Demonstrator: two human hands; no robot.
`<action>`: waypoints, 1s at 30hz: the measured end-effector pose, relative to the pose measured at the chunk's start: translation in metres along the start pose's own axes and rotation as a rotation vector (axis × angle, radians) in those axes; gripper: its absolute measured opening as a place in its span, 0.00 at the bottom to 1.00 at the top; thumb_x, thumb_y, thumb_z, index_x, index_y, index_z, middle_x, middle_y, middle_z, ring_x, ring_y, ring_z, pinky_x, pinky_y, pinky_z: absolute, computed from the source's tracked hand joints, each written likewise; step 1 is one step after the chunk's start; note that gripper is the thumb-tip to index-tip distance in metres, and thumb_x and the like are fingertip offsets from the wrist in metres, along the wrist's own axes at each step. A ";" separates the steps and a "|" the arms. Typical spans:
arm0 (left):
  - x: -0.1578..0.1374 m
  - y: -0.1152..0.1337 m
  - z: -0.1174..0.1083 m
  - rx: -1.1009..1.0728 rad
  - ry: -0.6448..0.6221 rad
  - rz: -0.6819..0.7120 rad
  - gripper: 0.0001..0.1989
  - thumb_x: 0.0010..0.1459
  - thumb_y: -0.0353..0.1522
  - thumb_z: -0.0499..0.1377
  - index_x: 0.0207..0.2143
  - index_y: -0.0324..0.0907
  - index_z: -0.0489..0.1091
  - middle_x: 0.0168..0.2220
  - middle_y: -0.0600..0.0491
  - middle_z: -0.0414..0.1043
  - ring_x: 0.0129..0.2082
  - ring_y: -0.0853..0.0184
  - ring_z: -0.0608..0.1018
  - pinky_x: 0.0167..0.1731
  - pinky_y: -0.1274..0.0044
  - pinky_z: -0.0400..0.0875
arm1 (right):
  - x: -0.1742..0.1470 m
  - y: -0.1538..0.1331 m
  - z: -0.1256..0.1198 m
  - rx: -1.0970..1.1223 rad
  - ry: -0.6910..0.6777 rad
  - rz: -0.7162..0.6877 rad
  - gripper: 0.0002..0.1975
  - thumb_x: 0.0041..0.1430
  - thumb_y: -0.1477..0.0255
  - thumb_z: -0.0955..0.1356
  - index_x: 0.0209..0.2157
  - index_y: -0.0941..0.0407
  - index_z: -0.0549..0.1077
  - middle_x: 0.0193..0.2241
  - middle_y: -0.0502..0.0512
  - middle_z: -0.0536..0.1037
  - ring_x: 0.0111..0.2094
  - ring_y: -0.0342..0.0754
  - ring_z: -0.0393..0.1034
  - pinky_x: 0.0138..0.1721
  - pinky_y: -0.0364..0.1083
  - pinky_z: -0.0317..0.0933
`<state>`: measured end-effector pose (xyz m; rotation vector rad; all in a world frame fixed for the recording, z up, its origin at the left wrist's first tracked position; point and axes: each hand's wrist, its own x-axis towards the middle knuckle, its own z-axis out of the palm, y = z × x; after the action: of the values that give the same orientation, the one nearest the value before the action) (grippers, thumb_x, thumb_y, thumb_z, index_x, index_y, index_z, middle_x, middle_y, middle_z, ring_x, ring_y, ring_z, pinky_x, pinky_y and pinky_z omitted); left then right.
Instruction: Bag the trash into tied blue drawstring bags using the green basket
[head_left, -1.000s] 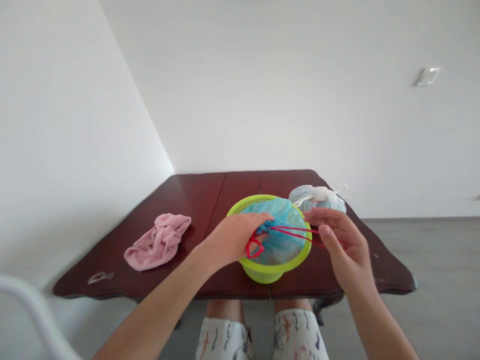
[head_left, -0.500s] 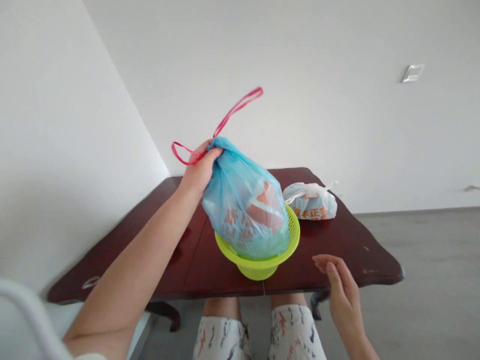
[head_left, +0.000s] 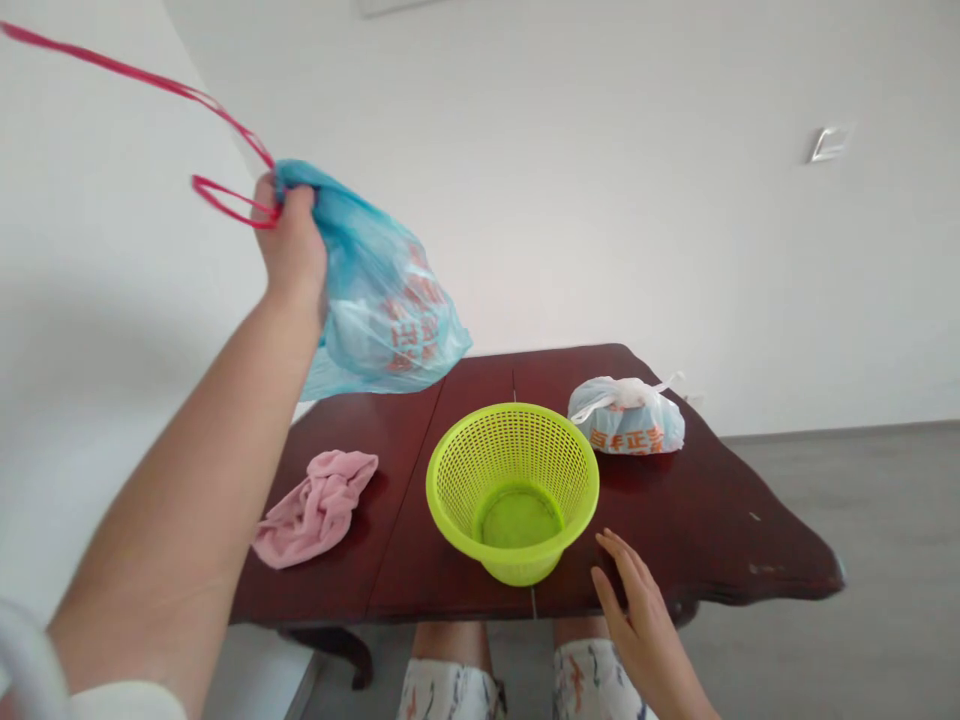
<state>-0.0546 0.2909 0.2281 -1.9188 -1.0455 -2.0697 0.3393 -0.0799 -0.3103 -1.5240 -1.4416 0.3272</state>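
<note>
Head view: left hand (head_left: pixel 294 245) is clenching the blue bag (head_left: pixel 379 300) neck, contents unreadable; bag is hanging diagonally above green basket (head_left: pixel 512 487). Right hand (head_left: pixel 637 620), released, is resting on bench (head_left: pixel 675 500).

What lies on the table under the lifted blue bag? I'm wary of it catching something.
Nothing touches the blue bag, held high by the left hand. The pink cloth and green basket lie lower, apart.
</note>
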 end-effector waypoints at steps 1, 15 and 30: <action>-0.009 0.001 0.006 0.102 -0.048 -0.030 0.05 0.80 0.27 0.63 0.51 0.33 0.70 0.40 0.63 0.72 0.41 0.76 0.74 0.53 0.81 0.72 | 0.000 0.002 0.000 0.005 0.003 0.002 0.24 0.84 0.57 0.67 0.73 0.48 0.76 0.75 0.65 0.78 0.77 0.69 0.73 0.77 0.77 0.68; -0.243 -0.077 0.048 0.328 -0.730 -0.030 0.16 0.78 0.41 0.60 0.59 0.44 0.77 0.45 0.50 0.85 0.47 0.57 0.84 0.52 0.70 0.78 | 0.025 0.020 -0.046 -0.027 0.105 0.031 0.16 0.85 0.59 0.67 0.63 0.48 0.81 0.68 0.64 0.83 0.70 0.65 0.80 0.73 0.71 0.74; -0.382 -0.164 -0.003 0.406 -1.043 0.134 0.33 0.75 0.49 0.66 0.75 0.47 0.73 0.88 0.37 0.51 0.86 0.32 0.60 0.81 0.42 0.63 | 0.121 0.016 -0.092 -0.282 0.300 -0.213 0.24 0.78 0.55 0.73 0.68 0.50 0.77 0.67 0.68 0.81 0.69 0.72 0.78 0.73 0.76 0.70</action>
<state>-0.0747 0.2780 -0.1872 -2.6981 -1.2698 -0.5929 0.4490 -0.0129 -0.2287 -1.5446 -1.4328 -0.2347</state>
